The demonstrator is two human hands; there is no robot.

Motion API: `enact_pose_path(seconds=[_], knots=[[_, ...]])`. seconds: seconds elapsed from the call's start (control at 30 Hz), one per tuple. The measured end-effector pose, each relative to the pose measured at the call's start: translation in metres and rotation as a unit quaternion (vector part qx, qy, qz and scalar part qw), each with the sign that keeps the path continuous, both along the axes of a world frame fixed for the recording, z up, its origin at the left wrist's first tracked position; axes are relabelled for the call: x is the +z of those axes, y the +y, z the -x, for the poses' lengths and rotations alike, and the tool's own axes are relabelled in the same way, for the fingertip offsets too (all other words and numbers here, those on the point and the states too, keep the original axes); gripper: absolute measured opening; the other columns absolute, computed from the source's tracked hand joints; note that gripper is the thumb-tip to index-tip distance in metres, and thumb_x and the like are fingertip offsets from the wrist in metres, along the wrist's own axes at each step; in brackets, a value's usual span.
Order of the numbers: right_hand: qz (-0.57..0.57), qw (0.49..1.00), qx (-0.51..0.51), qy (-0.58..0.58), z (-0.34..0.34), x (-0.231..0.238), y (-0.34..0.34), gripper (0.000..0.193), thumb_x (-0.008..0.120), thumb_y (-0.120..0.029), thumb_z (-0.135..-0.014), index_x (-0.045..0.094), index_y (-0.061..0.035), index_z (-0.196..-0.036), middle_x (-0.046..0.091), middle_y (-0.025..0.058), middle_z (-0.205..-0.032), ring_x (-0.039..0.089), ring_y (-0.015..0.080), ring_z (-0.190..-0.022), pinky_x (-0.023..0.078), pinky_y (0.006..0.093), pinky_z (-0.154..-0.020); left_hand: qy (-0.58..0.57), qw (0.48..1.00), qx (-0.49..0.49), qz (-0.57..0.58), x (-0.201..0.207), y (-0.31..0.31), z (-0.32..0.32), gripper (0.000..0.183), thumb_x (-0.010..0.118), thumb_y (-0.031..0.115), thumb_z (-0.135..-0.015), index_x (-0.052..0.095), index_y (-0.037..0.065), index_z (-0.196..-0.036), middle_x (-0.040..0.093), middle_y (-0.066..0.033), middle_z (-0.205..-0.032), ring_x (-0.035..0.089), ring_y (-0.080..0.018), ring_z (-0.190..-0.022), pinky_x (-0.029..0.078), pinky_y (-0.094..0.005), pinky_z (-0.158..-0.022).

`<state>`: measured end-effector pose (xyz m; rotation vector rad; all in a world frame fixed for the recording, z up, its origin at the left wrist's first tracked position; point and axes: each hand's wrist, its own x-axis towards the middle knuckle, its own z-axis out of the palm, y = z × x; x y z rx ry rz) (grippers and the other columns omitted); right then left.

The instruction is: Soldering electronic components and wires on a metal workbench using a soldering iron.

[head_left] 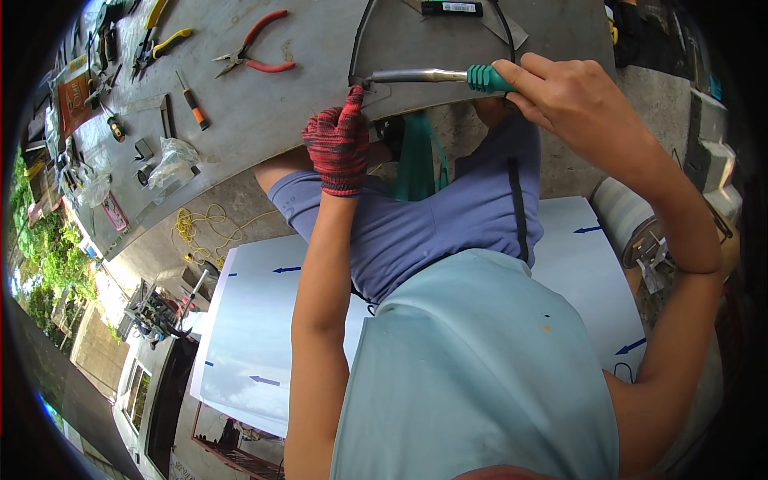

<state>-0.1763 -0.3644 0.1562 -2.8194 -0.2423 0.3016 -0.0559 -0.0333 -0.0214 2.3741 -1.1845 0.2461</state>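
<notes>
My right hand [564,92], bare, is wrapped round the green ridged handle of a soldering iron [420,76]. Its metal barrel points left across the near edge of the grey tabletop [320,104]. At its dark tip is my left hand [336,144], in a red and black knitted glove. Those fingers are curled with the thumb up, close to the lower end of a thin black strip [356,44] that curves up out of view. Whatever the gloved fingers pinch is too small to make out. Another black band [506,32] runs up from beside my right hand.
Red-handled pliers [256,52], an orange screwdriver [192,102], yellow-handled pliers [160,44] and a clear plastic bag [174,160] lie on the tabletop's left. A black labelled block [450,8] lies at the far edge. Yellow cord [200,228] is on the floor; a large roll [628,220] stands right.
</notes>
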Motion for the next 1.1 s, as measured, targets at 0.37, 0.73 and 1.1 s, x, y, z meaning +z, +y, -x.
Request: enact_pose_path(seconds=[0.37, 0.73, 1.1], knots=[[-0.025, 0.999, -0.028, 0.037, -0.002, -0.003, -0.005, 0.025, 0.070, -0.018, -0.098, 0.068, -0.0039, -0.118, 0.067, 0.0122, -0.090, 0.070, 0.0321, -0.080, 0.056, 0.0439, -0.075, -0.005, 1.000, 0.000, 0.009, -0.002, 0.001, -0.001, 0.060, 0.072, 0.001, -0.077, 0.071, 0.022, -0.134, 0.064, -0.0096, -0.084, 0.060, -0.0313, -0.073, 0.049, -0.0463, -0.067], [-0.023, 1.000, -0.010, 0.007, -0.007, 0.003, -0.004, 0.022, 0.070, -0.015, -0.095, 0.066, -0.0032, -0.112, 0.067, 0.0116, -0.088, 0.071, 0.0313, -0.078, 0.055, 0.0438, -0.073, -0.004, 1.000, 0.003, -0.008, -0.004, 0.000, 0.001, 0.061, 0.072, 0.002, -0.078, 0.069, 0.022, -0.135, 0.063, -0.0081, -0.087, 0.059, -0.0307, -0.077, 0.047, -0.0457, -0.069], [-0.066, 0.996, -0.039, 0.043, -0.007, -0.002, -0.010, 0.018, 0.068, -0.016, -0.097, 0.066, -0.0042, -0.110, 0.068, 0.0110, -0.089, 0.071, 0.0302, -0.080, 0.055, 0.0439, -0.074, -0.029, 0.999, -0.012, 0.020, 0.001, -0.007, -0.001, 0.058, 0.071, -0.004, -0.077, 0.071, 0.016, -0.131, 0.061, -0.0104, -0.078, 0.057, -0.0315, -0.069, 0.047, -0.0457, -0.064]])
